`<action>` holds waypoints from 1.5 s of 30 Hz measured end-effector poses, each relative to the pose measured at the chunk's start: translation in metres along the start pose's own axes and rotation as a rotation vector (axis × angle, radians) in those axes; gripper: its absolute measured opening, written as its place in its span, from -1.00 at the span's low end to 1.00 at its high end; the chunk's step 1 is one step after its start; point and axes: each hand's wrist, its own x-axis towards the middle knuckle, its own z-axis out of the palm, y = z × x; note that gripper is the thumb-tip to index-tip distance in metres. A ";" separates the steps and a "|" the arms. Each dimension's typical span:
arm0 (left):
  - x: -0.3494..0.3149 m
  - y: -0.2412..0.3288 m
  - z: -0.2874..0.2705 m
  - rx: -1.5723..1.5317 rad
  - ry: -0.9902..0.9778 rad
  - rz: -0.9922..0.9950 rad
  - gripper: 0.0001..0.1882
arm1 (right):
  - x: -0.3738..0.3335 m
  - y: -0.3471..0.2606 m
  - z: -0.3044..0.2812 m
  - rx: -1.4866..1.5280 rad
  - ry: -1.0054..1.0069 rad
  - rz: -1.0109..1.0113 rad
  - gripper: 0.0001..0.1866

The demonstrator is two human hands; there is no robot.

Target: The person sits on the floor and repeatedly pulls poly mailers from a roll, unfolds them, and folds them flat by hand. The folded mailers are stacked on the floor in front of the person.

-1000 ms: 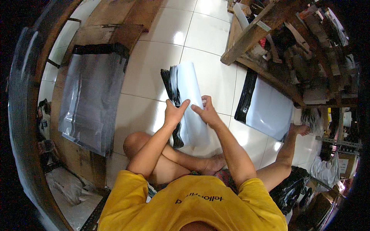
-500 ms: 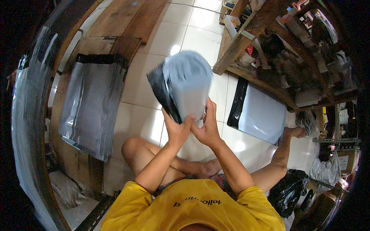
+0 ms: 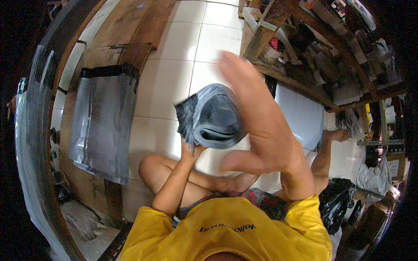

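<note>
A bundle of grey and black plastic mailing bags, bent over into a thick roll, is held up in front of me above the tiled floor. My left hand grips it from below on the left side, its fingers mostly hidden behind the plastic. My right hand is raised close to the camera at the bundle's right side. Its thumb and fingers are spread and somewhat blurred, and nothing shows in it. Whether its palm touches the bundle, I cannot tell.
On wooden boards at left lies a stack of grey plastic bags. Another pale grey bag lies on the floor at right, beside a loaded wooden shelf. A black plastic bag sits near my outstretched leg.
My right hand has let go of the bundle and risen toward the camera, fingers spread. The bundle has tipped, showing its rolled end, and stays in my left hand. The view has shifted slightly.
</note>
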 end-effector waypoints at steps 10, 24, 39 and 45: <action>0.008 -0.007 0.000 0.007 -0.143 -0.052 0.23 | 0.027 0.010 0.059 -0.397 -0.252 0.031 0.11; 0.002 -0.004 0.008 -0.072 -0.119 -0.037 0.35 | 0.050 0.040 0.027 -0.451 -0.067 0.111 0.07; 0.006 0.000 -0.008 -0.021 -0.167 -0.119 0.21 | 0.034 -0.004 0.058 -0.308 -0.180 -0.010 0.11; 0.007 0.008 -0.008 -0.011 -0.174 -0.171 0.14 | 0.043 0.021 0.021 -0.429 -0.051 0.045 0.08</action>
